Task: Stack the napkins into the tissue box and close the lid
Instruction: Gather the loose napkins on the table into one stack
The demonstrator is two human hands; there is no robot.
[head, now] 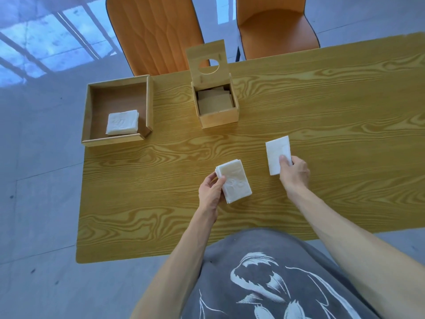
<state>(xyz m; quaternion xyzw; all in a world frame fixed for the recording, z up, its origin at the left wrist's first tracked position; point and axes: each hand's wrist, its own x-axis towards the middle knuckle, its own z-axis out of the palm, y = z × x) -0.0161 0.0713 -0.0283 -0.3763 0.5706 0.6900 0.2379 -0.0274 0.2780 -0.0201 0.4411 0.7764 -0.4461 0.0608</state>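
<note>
Our left hand [210,189] pinches a stack [233,180] well short of the box [218,118]; our right hand [294,172] pinches one napkin [276,153] beside it. We are mid-loading: next carry the napkin over the open box, under its raised lid [207,58].

Grey tiled floor [34,203]; wood-grain table [322,157]; two orange chairs [158,31].

Open-lidded wooden tissue box [217,116] holds napkins; 3 white napkin stacks [234,180] lie outside.
</note>
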